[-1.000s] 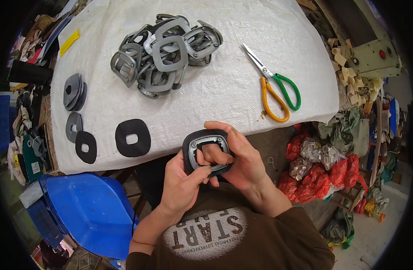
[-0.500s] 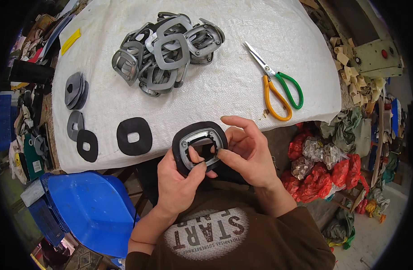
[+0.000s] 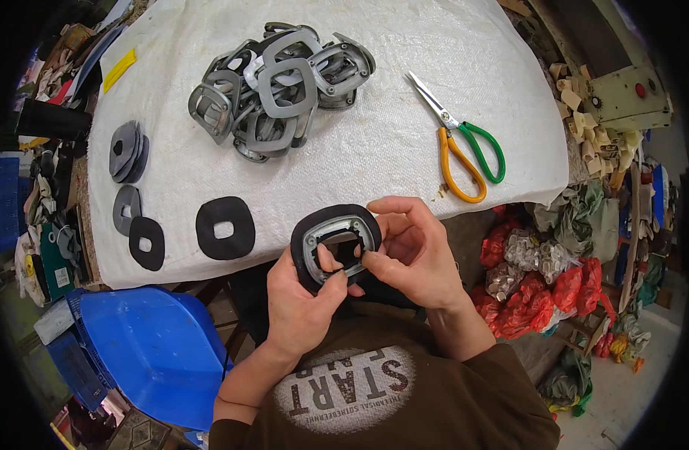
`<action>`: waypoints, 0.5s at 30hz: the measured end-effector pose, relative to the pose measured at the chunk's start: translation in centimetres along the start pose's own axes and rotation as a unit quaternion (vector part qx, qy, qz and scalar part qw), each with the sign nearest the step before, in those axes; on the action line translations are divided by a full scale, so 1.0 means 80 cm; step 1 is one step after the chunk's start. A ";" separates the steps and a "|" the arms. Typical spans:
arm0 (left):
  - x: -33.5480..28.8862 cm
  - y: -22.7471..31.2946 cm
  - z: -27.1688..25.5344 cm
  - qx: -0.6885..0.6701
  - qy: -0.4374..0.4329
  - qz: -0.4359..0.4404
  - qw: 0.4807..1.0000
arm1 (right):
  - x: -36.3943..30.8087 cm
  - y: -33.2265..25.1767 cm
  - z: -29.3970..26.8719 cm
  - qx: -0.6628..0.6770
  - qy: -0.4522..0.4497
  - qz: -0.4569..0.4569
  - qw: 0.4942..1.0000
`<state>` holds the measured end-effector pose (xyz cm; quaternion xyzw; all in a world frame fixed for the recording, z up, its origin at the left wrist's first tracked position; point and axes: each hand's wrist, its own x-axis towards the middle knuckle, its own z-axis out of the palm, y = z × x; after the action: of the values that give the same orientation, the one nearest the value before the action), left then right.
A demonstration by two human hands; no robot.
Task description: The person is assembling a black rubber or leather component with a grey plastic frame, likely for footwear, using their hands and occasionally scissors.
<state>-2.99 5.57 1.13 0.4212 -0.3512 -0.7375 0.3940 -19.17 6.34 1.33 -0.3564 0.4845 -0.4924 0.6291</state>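
Two bare hands around a rounded-square frame [image 3: 312, 244] just above the near edge of the white woven cloth [image 3: 374, 150]: hard, metallic-looking gray inside, bordered with soft matte black sheet [image 3: 318, 217]. Left hand [image 3: 301, 304] pinching the frame's lower left, thumb in front, a fingertip showing through the opening. Right hand [image 3: 419, 262] with thumb and forefinger spread apart, thumb tip at the inner right edge; impossible to tell whether gripping behind. On the cloth, a flat black piece [image 3: 240, 225] with a square hole, a stack of smooth gray pieces [image 3: 125, 156], a jumbled pile of rigid gray frames [image 3: 287, 112], and steel scissors [image 3: 449, 122] with orange and green handles. Compared with one second ago, right hand opened out from around the frame's side, fingers withdrawn from the opening.
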 end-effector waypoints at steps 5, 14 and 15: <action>0.003 -0.003 0.004 0.013 -0.003 0.016 1.000 | -0.002 0.008 0.001 -0.023 0.009 -0.014 1.000; 0.004 0.011 0.006 0.069 0.025 -0.026 0.997 | 0.001 0.012 0.011 -0.002 0.037 -0.037 0.999; 0.003 0.011 0.006 0.084 0.028 -0.029 0.996 | 0.000 0.012 0.012 -0.008 0.041 -0.036 0.998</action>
<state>-3.27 5.09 2.01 0.4836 -0.3881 -0.7043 0.3457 -18.01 6.56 0.67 -0.3583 0.5004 -0.5252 0.5877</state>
